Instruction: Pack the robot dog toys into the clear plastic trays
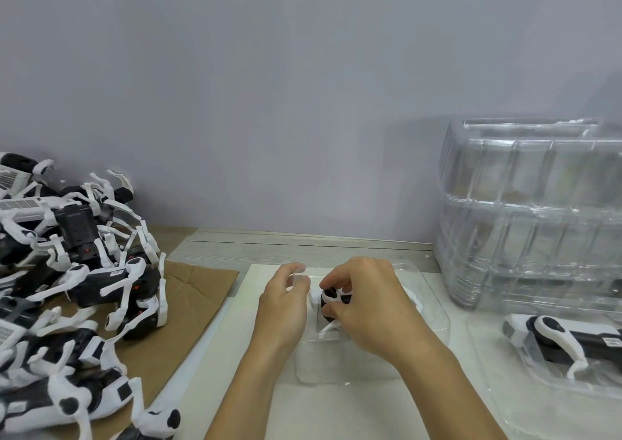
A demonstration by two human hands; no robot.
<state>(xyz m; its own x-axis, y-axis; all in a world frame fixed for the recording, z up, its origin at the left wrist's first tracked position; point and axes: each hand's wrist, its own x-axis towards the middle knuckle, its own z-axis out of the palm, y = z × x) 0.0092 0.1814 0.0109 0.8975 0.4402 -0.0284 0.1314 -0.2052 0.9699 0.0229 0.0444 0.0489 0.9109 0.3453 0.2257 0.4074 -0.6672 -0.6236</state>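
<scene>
A flattened sheet of brown cardboard (188,291) lay on the left of the pale wood-grain table (303,247). A white board (235,355) covered the table's near middle, its left edge beside the cardboard. A plain grey wall (269,86) rose behind.

We see a packing station, the kind found in a small factory or assembly workshop. The landmark is the pale worktable (303,247), which stands against a plain grey wall (269,86). On its left side, on a sheet of brown cardboard (198,291), lies a big heap of identical black-and-white robot dog toys (74,271). On its right side rises a tall stack of empty clear plastic trays (528,210), and in front of that stack one tray (505,365) already holds a toy. So many identical pieces show batch work.
</scene>
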